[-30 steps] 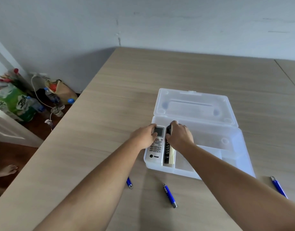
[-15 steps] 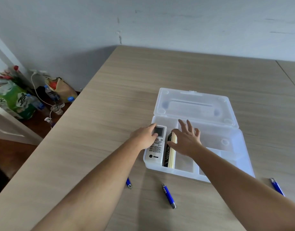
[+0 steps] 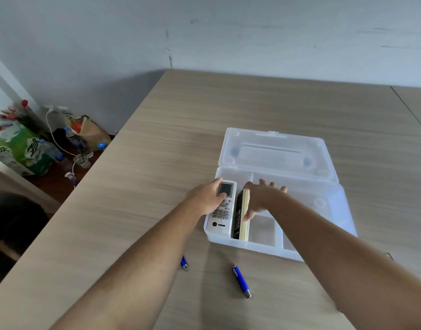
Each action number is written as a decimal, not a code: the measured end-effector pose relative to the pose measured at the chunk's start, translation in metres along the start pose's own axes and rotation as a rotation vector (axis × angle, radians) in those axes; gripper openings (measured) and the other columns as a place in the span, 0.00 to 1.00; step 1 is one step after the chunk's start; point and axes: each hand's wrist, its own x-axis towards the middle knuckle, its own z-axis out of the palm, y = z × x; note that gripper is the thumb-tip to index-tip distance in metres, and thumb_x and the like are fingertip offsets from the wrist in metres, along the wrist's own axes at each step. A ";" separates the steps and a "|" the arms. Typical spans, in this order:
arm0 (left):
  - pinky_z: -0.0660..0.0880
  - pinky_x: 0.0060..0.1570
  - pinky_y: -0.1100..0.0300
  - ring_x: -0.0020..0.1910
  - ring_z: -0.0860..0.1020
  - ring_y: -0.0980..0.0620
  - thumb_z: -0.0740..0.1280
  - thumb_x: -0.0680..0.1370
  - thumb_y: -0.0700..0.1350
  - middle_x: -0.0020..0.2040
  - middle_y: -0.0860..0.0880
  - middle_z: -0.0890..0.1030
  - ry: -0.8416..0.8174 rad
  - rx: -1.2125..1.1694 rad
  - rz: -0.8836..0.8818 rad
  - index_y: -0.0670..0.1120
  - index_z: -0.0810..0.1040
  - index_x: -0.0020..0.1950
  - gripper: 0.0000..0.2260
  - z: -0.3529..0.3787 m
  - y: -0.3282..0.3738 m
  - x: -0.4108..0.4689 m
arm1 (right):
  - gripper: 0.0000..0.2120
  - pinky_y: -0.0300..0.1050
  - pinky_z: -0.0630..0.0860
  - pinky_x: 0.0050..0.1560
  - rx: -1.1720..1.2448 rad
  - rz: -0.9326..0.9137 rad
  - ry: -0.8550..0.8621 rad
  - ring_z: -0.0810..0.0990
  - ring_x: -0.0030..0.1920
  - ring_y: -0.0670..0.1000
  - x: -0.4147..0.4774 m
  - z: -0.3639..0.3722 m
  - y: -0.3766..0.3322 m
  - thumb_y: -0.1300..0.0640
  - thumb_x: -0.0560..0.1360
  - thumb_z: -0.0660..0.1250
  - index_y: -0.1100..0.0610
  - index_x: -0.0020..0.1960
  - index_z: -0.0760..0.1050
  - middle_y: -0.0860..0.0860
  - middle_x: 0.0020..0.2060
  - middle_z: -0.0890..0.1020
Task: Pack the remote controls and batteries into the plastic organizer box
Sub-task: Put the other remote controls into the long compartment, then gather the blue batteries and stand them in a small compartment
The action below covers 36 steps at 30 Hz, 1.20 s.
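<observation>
Near edge: two forearms run up from the bottom of the frame across the wooden table (image 3: 157, 144).
Blue pens: one blue pen (image 3: 241, 280) lies at lower centre, in front of the box; the tip of another (image 3: 184, 262) peeks out beside the left forearm.
Organizer box: the clear plastic box (image 3: 257, 247) sits right of centre, its lid (image 3: 276, 152) folded back flat toward the upper part of the frame.
White remote: the white remote (image 3: 222, 210) lies face up in the leftmost compartment.
Black remote: the black remote (image 3: 239, 214) stands on its edge just right of the white one, a yellowish side showing.
Left hand: the left hand (image 3: 206, 198) rests on the white remote's upper half, thumb on the keys, fingers curled at its far end.
Right hand: the right hand (image 3: 260, 198) is spread flat, palm against the black remote's side.
Step in hand: likely seating both remotes side by side.
Next move: probably pressing the black remote snug, then fetching batteries; none are visible here.
</observation>
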 end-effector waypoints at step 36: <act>0.71 0.45 0.56 0.56 0.80 0.41 0.61 0.77 0.51 0.55 0.44 0.81 0.265 0.050 -0.376 0.43 0.72 0.58 0.15 0.031 -0.050 -0.066 | 0.13 0.44 0.71 0.36 0.493 -0.276 0.334 0.73 0.34 0.54 -0.103 0.092 -0.014 0.52 0.71 0.62 0.51 0.29 0.67 0.51 0.31 0.76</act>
